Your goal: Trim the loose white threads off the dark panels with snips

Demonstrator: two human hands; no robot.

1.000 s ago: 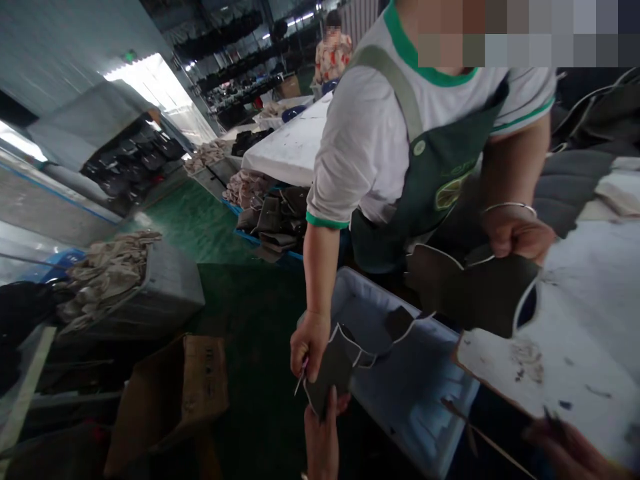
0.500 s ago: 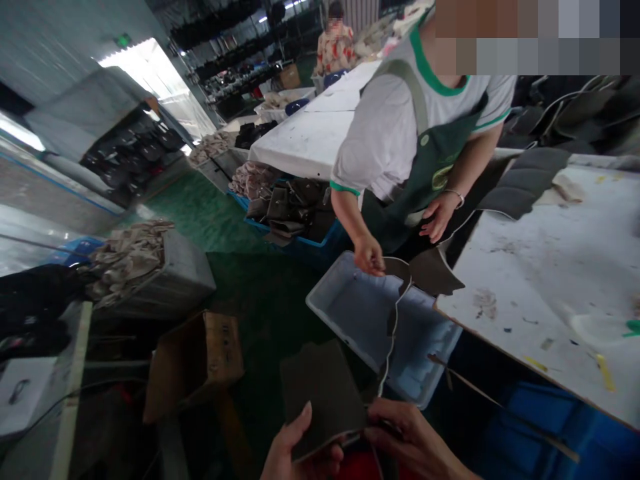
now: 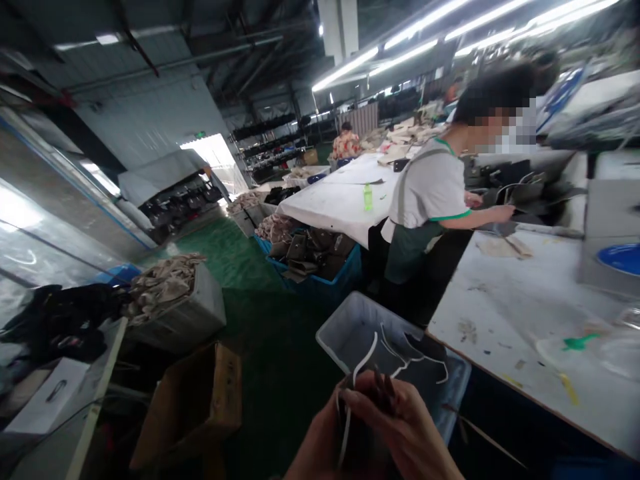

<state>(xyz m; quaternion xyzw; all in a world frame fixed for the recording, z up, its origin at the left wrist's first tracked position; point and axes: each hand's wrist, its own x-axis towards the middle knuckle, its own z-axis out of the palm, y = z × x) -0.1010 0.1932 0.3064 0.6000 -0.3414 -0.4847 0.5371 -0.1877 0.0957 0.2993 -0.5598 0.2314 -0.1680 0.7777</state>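
Close in front of me, both hands are around a dark fabric piece (image 3: 363, 450) with a white edge strip. My left hand (image 3: 325, 430) is closed on its left side. My right hand (image 3: 407, 417) is closed on the other side, touching the left. Dark pointed tips stick up between the right fingers; I cannot make out what they belong to. Just beyond the hands stands a pale blue-grey plastic bin (image 3: 326, 348), holding dark pieces (image 3: 427, 350) with white edging. Much of the held piece is hidden by my hands and shadow.
A co-worker (image 3: 430, 180) in a green apron reaches into dark pieces (image 3: 533, 200) beyond the white table (image 3: 525, 313) at right. A blue crate (image 3: 327, 287) of dark pieces stands behind the bin. At left are an open cardboard box (image 3: 227, 387) and a grey bin (image 3: 213, 293) of beige fabric.
The view has tilted up. The co-worker has let go of the white-edged strip and turned to the right-hand heap. Dark pieces now lie in the bin. My hands have come closer together.
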